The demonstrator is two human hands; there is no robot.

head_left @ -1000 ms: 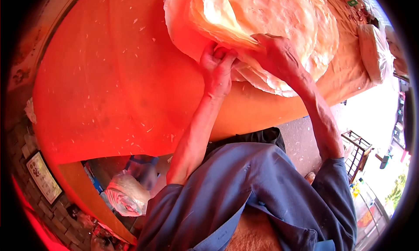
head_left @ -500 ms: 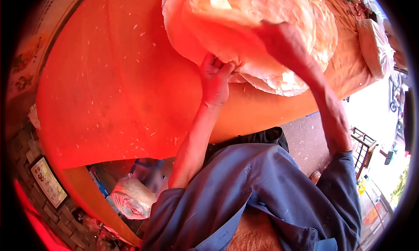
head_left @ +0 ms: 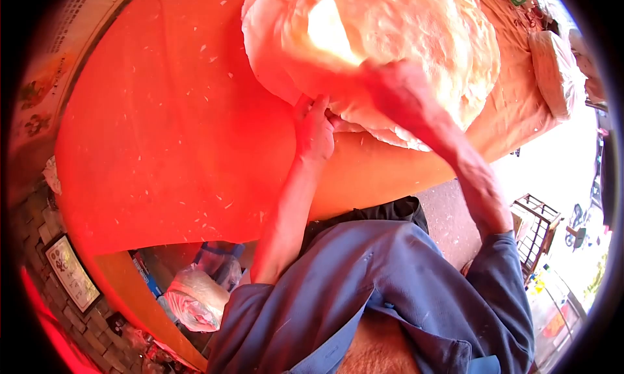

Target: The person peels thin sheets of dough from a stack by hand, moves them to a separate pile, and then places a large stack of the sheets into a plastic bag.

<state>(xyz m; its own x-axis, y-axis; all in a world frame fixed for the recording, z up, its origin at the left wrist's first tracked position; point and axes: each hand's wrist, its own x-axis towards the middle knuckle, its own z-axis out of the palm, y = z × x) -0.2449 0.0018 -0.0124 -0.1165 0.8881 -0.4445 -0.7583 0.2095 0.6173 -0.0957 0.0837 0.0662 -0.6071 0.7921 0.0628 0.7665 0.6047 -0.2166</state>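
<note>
A large, round, soft white mass in layers, like wadding (head_left: 429, 36), lies on an orange cloth (head_left: 175, 133). Red light tints it, and a bright patch shows near its middle. At its near left edge is my left hand (head_left: 314, 130), with thumb and fingers closed on the rim of the wadding. My right hand (head_left: 393, 88) is over the near part of the mass, to the right of my left hand. Motion blurs its fingers.
A wrapped white bundle (head_left: 552, 75) sits on the far right of the cloth. Below the table edge is a plastic-wrapped roll (head_left: 195, 299). A framed sign (head_left: 71, 273) stands at lower left, and a wire rack (head_left: 536, 227) at right.
My right hand has come left and nearer to me, towards my left hand. The near rim has shifted, and more of the bright patch shows. My left hand has moved slightly left.
</note>
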